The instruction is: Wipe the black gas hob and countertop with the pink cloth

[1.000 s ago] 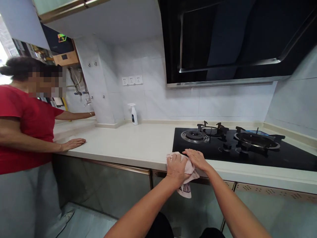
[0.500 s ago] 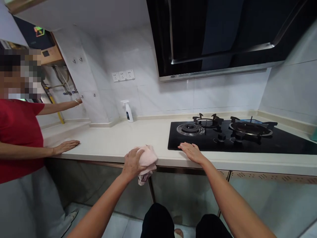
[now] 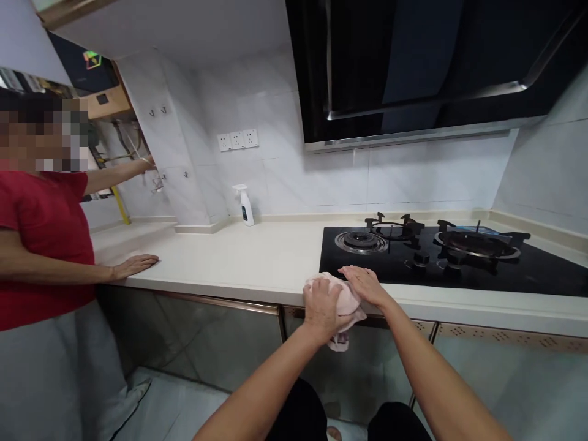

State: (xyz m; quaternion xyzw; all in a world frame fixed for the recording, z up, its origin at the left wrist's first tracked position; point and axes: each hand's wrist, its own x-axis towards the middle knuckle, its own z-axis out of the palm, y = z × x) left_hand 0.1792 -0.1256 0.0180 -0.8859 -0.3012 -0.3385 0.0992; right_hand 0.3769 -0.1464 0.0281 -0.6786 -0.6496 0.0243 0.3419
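Note:
A crumpled pale pink cloth (image 3: pixel 348 300) is pressed over the front edge of the white countertop (image 3: pixel 257 266), part of it hanging down. My left hand (image 3: pixel 321 306) is wrapped round the cloth, fingers on top. Right beside it, my right hand (image 3: pixel 365 285) lies flat with fingers stretched out, at the front edge of the black gas stove (image 3: pixel 390 269). Its fingertips are close to the cloth; whether they touch it I cannot tell.
A white spray bottle (image 3: pixel 247 207) stands against the back wall. Above the stove hangs a black range hood (image 3: pixel 413 73). At the left a person in a red shirt (image 3: pixel 46 226) rests one hand (image 3: pixel 135 265) on the counter and reaches toward the wall with the other. Cabinet doors (image 3: pixel 220 343) lie below.
My left hand has slid the cloth rightward along the counter edge, up to my right hand. My right hand stays at the stove's front edge. The view has shifted slightly.

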